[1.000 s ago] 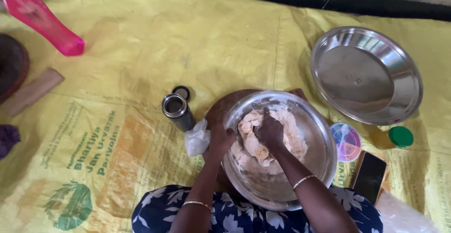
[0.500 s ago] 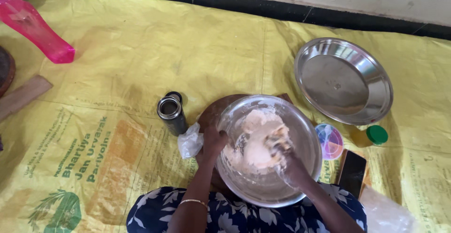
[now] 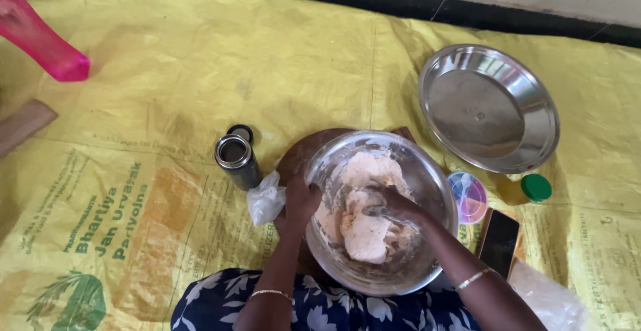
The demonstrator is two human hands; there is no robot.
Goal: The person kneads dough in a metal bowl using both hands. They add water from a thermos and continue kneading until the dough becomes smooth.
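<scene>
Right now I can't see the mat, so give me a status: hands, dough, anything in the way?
Left hand gripping steel bowl rim. Right hand pressed into dough. Steel cup and plastic bag beside bowl, not obstructing.

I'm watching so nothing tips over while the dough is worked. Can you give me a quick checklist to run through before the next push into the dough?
1. Bowl steadied: ok. The left hand grips the rim of the steel bowl.
2. Working hand on the dough: ok. The right hand presses into the dough.
3. Dough inside the bowl: ok. None shows over the rim.
4. Bowl seated flat: cannot tell. The round wooden board under it is mostly hidden.
5. Open steel flask clear of the left elbow: ok, but close; it stands apart from the bowl.
6. Phone clear of flour: not ok. It lies right beside the bowl under the right forearm.
</scene>
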